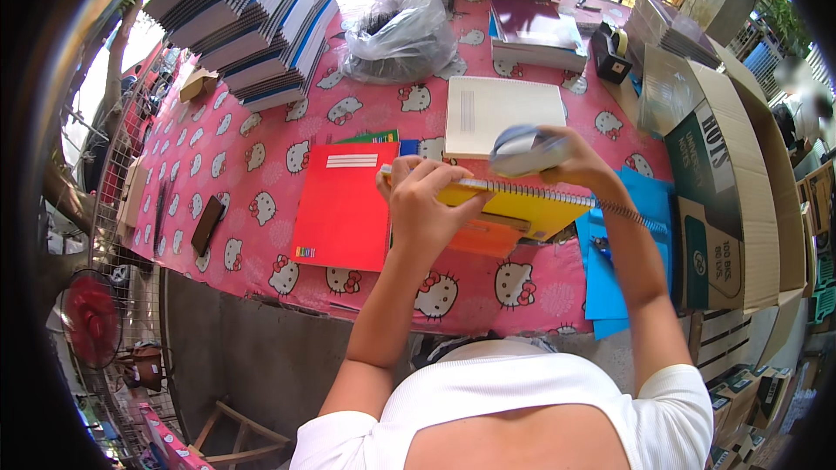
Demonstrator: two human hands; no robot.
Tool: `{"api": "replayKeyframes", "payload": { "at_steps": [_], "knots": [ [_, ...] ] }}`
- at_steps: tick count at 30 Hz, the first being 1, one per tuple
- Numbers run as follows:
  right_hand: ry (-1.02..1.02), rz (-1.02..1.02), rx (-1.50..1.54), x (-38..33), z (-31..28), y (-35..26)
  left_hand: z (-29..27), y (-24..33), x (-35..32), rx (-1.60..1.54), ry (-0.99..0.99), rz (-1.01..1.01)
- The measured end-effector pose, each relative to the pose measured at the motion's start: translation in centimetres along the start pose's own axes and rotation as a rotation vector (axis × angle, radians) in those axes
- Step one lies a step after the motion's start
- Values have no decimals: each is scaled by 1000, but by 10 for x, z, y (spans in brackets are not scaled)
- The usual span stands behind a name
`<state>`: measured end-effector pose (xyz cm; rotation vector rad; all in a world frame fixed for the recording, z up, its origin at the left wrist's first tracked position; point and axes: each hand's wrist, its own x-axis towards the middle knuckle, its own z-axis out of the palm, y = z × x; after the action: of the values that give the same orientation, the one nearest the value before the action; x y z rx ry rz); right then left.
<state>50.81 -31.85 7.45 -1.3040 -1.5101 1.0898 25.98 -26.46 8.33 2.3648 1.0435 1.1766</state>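
Above the near edge of the table, my left hand grips a yellow spiral notebook by its left end, holding it spine-up. A loose length of wire coil sticks out past the notebook's right end, by my right forearm. My right hand is closed around a rounded grey-blue object, smeared by motion, just over the spine. Under the notebook shows something orange. To the left lies a red notebook, and beyond my hands an open white-paged notebook.
Stacked spiral notebooks rise at the far left, near a plastic bag of dark contents. Blue sheets and a cardboard box are at the right. A tape dispenser stands farther back. A dark flat object lies left.
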Motion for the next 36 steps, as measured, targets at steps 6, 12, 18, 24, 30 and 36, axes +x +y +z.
{"api": "replayKeyframes", "payload": {
  "at_steps": [6, 12, 18, 24, 30, 36],
  "knots": [
    [-10, -92, -410, 31, -7, 15, -6, -8, 1, -82, 4, 9],
    [-117, 16, -535, 47, 6, 13, -11, -17, -6, 3, 75, -83],
    [-189, 82, -593, 60, 15, 5, -10, -30, -11, -249, 133, -194],
    [-247, -5, -189, 69, 26, -17, -4, -51, -15, -436, 69, -274],
    [-193, -291, 45, 80, 39, -21, -11, -62, -18, -865, 117, -382],
    [-263, -38, -275, 97, 48, -16, -14, -72, -22, -959, 156, -461]
  ]
}}
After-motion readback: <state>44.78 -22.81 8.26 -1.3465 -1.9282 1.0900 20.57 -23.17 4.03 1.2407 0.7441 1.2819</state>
